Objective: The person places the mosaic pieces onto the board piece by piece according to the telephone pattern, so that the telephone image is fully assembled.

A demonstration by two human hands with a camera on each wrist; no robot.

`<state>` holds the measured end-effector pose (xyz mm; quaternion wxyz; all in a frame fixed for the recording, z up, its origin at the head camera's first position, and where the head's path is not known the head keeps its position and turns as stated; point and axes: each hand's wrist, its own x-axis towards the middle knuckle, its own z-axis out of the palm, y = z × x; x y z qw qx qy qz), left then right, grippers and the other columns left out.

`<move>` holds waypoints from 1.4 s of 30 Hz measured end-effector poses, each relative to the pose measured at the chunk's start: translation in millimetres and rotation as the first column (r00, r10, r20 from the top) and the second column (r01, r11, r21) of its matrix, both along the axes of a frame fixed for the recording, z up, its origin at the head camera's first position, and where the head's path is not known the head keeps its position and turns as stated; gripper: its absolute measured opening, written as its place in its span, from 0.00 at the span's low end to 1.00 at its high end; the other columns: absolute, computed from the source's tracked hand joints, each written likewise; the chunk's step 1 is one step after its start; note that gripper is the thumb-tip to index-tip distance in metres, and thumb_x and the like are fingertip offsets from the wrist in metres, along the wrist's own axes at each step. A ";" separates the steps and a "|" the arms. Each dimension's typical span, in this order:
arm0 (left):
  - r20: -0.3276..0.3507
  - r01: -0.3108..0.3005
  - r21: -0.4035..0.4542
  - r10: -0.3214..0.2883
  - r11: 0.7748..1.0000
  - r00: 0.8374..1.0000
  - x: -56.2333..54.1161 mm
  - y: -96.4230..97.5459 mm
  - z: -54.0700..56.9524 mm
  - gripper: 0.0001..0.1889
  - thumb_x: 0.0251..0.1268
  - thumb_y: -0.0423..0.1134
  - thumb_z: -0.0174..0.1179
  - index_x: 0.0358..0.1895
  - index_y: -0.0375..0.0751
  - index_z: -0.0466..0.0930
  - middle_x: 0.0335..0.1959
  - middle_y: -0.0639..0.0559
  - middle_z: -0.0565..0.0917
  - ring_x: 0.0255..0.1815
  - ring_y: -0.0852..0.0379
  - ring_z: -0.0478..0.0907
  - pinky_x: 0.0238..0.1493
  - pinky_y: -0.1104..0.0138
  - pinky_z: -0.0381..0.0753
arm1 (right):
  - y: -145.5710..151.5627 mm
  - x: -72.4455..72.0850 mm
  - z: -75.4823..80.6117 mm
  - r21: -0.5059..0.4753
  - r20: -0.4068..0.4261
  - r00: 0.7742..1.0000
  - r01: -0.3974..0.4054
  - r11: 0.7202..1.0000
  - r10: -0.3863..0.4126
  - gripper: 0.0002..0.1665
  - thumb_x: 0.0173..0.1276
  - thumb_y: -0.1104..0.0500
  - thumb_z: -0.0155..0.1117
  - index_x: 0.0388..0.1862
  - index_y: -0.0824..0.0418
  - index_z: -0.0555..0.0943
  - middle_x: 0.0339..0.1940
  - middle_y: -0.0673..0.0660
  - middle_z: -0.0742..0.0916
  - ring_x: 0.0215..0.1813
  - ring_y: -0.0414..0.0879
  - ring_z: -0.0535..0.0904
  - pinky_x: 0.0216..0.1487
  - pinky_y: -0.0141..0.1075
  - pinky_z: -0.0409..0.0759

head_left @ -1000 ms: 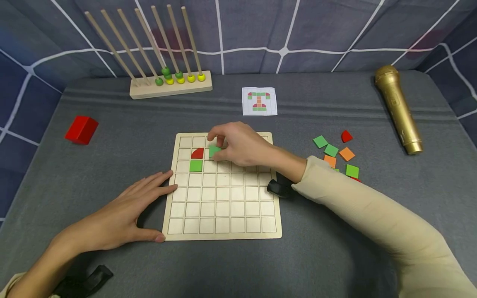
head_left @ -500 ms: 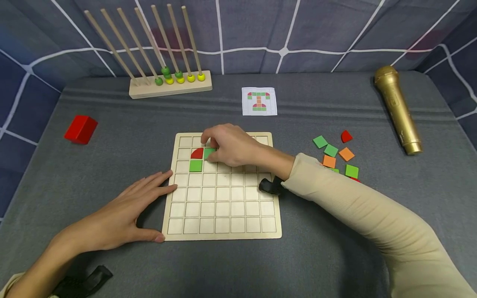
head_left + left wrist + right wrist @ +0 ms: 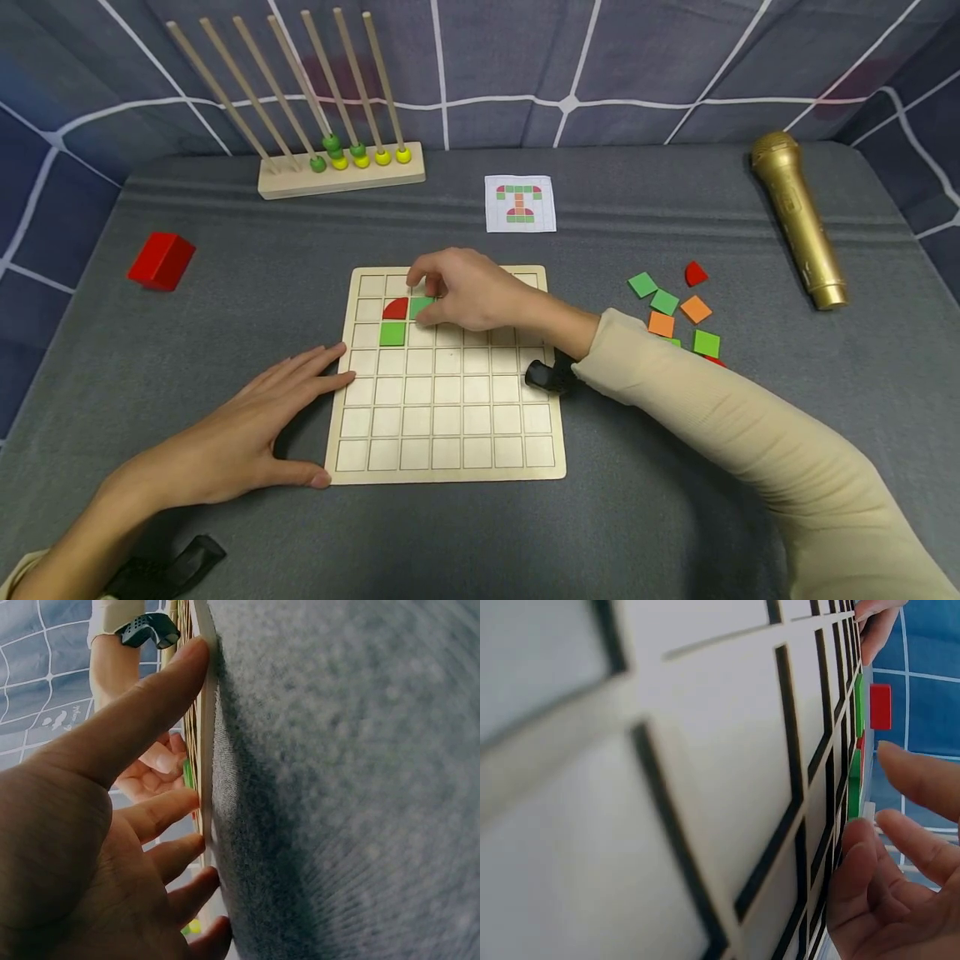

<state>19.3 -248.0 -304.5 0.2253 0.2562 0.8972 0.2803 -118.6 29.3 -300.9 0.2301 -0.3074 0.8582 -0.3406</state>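
Observation:
My left hand (image 3: 247,437) lies with spread, nearly straight fingers, its fingertips and thumb resting at the left edge of a square wooden grid board (image 3: 450,422). My right hand (image 3: 476,289) is over the board's upper rows, thumb and fingertips right at a green square tile (image 3: 421,308). In the right wrist view the thumb (image 3: 911,771) stands off this tile, while fingertips are at its far end. Immediately left of it sits a red quarter-round tile (image 3: 396,309), with another green square tile (image 3: 392,334) in the cell below the red one.
A pattern card (image 3: 521,204) lies behind the board. Loose green, orange and red tiles (image 3: 696,309) are to the right, near a gold microphone (image 3: 801,218). A red block (image 3: 161,262) and a pegged bead stand (image 3: 341,177) are at the left and back.
The right hand has moved the green square tile a little left, up beside the red tile, then shifted very slightly back right. The left hand stays at the board's edge.

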 end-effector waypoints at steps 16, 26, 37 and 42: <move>0.001 -0.002 -0.012 0.002 1.000 1.000 -0.6 0.5 0.7 0.51 0.48 0.68 0.68 0.75 0.51 0.61 0.80 0.47 0.49 0.77 0.37 0.46 0.66 0.34 0.48 | 13.6 -2.3 4.0 -0.088 0.046 0.998 -0.042 0.995 0.046 0.19 0.61 0.66 0.71 0.52 0.63 0.82 0.38 0.54 0.84 0.41 0.45 0.79 0.47 0.35 0.75; 0.010 -0.003 -0.013 0.003 1.000 1.000 -0.4 0.4 0.4 0.51 0.48 0.68 0.67 0.76 0.51 0.60 0.80 0.46 0.48 0.77 0.36 0.45 0.66 0.34 0.48 | 43.9 5.0 6.5 -0.189 0.041 0.998 -0.047 0.981 0.056 0.18 0.62 0.65 0.69 0.52 0.66 0.82 0.42 0.56 0.85 0.43 0.44 0.80 0.47 0.37 0.78; 0.007 -0.004 -0.004 0.004 1.000 1.000 -1.0 0.2 0.5 0.51 0.47 0.68 0.68 0.75 0.49 0.61 0.80 0.46 0.49 0.77 0.37 0.44 0.66 0.34 0.48 | 101.0 20.7 14.8 -0.194 0.031 0.994 0.109 0.975 -0.105 0.19 0.64 0.63 0.70 0.53 0.65 0.81 0.48 0.57 0.84 0.46 0.45 0.78 0.47 0.42 0.78; 0.000 -0.002 -0.007 0.002 1.000 1.000 -1.5 0.9 0.8 0.51 0.47 0.68 0.68 0.75 0.49 0.61 0.79 0.47 0.49 0.77 0.37 0.45 0.66 0.34 0.49 | 135.3 24.2 19.4 -0.142 -0.030 0.979 0.197 0.970 -0.203 0.18 0.64 0.62 0.71 0.53 0.63 0.82 0.48 0.56 0.84 0.45 0.45 0.77 0.42 0.38 0.76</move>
